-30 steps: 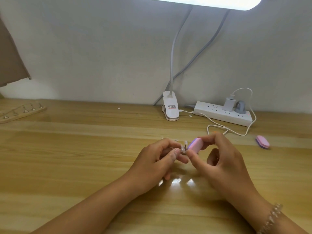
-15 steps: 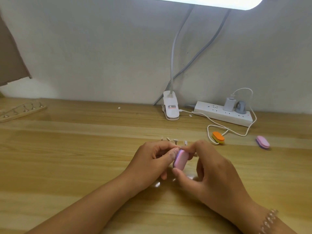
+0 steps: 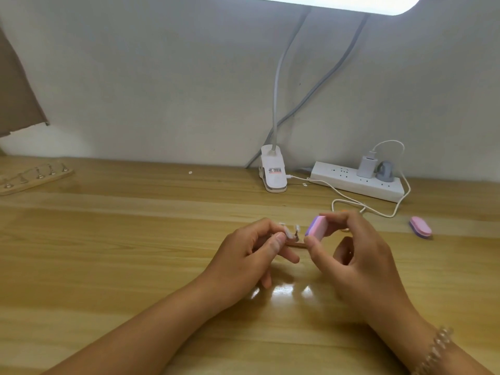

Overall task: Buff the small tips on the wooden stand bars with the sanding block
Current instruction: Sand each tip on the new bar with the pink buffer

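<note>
My left hand (image 3: 251, 253) has its thumb and forefinger pinched together on one end of a small wooden stand bar (image 3: 296, 243); the other fingers curl loosely underneath. The bar sits just above the table, between my two hands. I can make out two or three white tips (image 3: 297, 228) standing up from it, but they are too blurred for a sure count.

My right hand (image 3: 357, 255) is clamped on one sanding block (image 3: 318, 226), pink with a purple side, thumb under its near end and forefinger along the top. The block's left end is just beside the nearest tip; I cannot tell whether they touch. One bead bracelet (image 3: 435, 350) circles my right wrist.

Further out, a second pink sanding block (image 3: 420, 226) lies on the wooden table (image 3: 108, 253) well to the right. A second wooden bar (image 3: 35, 178) lies at the far left edge, with five pegs on it. At the back by the wall sit one white lamp clip (image 3: 273, 171) and one white power strip (image 3: 351, 181), which holds two plugs, a white charger (image 3: 366, 166) and a grey plug (image 3: 385, 171). One white cable (image 3: 365, 207) loops from the strip across the table.
</note>
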`<state>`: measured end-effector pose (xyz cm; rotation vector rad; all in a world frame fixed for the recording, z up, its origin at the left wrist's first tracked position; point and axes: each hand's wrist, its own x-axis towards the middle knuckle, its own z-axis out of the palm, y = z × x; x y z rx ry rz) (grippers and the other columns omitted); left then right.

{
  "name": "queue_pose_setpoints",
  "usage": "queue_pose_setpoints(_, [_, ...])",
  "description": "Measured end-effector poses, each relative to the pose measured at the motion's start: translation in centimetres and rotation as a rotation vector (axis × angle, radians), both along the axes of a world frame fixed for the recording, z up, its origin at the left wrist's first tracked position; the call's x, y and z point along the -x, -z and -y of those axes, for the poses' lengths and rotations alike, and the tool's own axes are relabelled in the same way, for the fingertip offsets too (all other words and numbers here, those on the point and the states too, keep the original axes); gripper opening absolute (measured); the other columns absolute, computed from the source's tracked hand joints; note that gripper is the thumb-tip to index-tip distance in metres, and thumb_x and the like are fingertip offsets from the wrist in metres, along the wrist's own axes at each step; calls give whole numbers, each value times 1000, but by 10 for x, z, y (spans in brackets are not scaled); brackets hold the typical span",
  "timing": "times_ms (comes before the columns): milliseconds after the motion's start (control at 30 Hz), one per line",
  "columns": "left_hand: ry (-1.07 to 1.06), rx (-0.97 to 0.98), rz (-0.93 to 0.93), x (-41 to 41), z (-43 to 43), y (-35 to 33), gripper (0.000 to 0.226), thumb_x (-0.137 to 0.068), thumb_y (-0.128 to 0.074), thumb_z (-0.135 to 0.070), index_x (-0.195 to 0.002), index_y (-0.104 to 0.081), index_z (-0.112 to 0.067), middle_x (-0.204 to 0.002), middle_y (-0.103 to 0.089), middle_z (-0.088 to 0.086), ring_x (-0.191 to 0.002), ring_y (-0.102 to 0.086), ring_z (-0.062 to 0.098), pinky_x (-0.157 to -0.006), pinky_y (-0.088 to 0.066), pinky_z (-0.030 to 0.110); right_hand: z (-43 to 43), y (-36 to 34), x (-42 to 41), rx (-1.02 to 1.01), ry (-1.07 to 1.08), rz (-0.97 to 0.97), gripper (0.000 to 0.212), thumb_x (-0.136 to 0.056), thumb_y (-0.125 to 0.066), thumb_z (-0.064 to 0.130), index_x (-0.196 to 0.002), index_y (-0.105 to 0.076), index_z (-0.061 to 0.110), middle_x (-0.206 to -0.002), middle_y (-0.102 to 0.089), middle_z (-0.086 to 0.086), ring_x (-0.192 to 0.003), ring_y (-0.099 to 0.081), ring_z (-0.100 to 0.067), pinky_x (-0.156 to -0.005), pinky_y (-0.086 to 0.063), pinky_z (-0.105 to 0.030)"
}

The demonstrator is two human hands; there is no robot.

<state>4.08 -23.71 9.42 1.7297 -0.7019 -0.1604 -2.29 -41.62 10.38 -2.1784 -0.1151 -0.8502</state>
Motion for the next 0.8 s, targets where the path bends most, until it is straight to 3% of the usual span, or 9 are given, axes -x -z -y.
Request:
queue_pose_setpoints(167, [-25,-11,31,-2,-2,0,18,-102,-53,-16,-100,-71,-16,-78,-70,-4,-45,-52,11,-48,-43,24,-14,0,9,306,-111,-5,34,-80,-63,48,-108,-57,31,-93,-55,20,-50,-49,-6,-46,-40,-21])
queue_pose_setpoints(300, [-71,-72,95,-2,-2,1,16,-100,-57,-17,-93,-72,-18,-77,-70,-11,-43,-53,12,-50,-46,26,-8,1,5,292,-37,5,37,-79,-77,35,-110,-58,30,-95,-55,20,-50,-50,-8,-45,-44,-30])
queue_pose_setpoints(433, [-114,-141,170,-1,-2,2,15,-99,-59,-19,-93,-73,-21,-77,-70,-8,-44,-57,14,-50,-49,31,-11,2,7,361,-47,-27,35,-78,-70,41,-108,-58,29,-93,-54,20,-57,-44,11,-47,-37,-18])
queue_pose_setpoints(500, [-129,-155,178,-1,-2,1,16,-99,-59,-19,-93,-74,-22,-76,-70,-7,-46,-55,11,-50,-47,32,-12,3,8,386,-58,-57,35,-77,-64,48,-107,-58,30,-92,-54,21,-56,-41,9,-47,-39,-20])
queue_pose_setpoints(667, [-121,-188,211,1,0,-1,16,-97,-61,-18,-86,-72,-22,-69,-68,-13,-59,-60,14,-57,-46,34,-6,2,3,248,6,-49,35,-76,-76,40,-104,-61,26,-90,-59,17,-61,-49,4,-55,-41,-26])
queue_pose_setpoints(800, [-158,-200,230,0,0,-1,15,-97,-60,-19,-90,-73,-21,-72,-65,-11,-51,-50,7,-53,-41,28,-11,3,8,303,-86,-115,37,-74,-67,51,-104,-60,32,-91,-57,20,-57,-52,-3,-52,-45,-28])
